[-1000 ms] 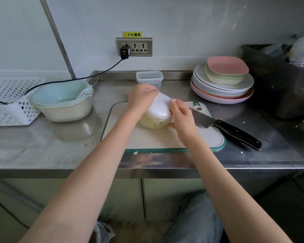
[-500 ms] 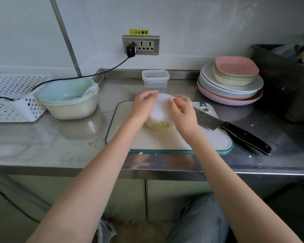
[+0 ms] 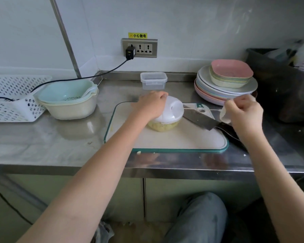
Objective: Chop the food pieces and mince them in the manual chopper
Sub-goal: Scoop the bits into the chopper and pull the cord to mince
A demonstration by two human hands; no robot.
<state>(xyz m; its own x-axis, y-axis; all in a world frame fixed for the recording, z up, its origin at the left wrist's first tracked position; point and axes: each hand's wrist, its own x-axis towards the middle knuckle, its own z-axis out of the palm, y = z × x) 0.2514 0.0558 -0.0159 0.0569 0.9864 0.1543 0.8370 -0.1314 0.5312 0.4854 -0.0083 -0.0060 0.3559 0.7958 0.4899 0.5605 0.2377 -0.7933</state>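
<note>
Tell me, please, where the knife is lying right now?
In the head view, the broad steel-bladed knife lies on the right part of the green-rimmed white cutting board, between the white-lidded manual chopper and the right hand.

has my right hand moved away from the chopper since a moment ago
Yes. The right hand, gripping the white pull handle, has swung rightward off the white-lidded manual chopper to beyond the green-rimmed cutting board's hanging hole, cord stretched out.
</note>
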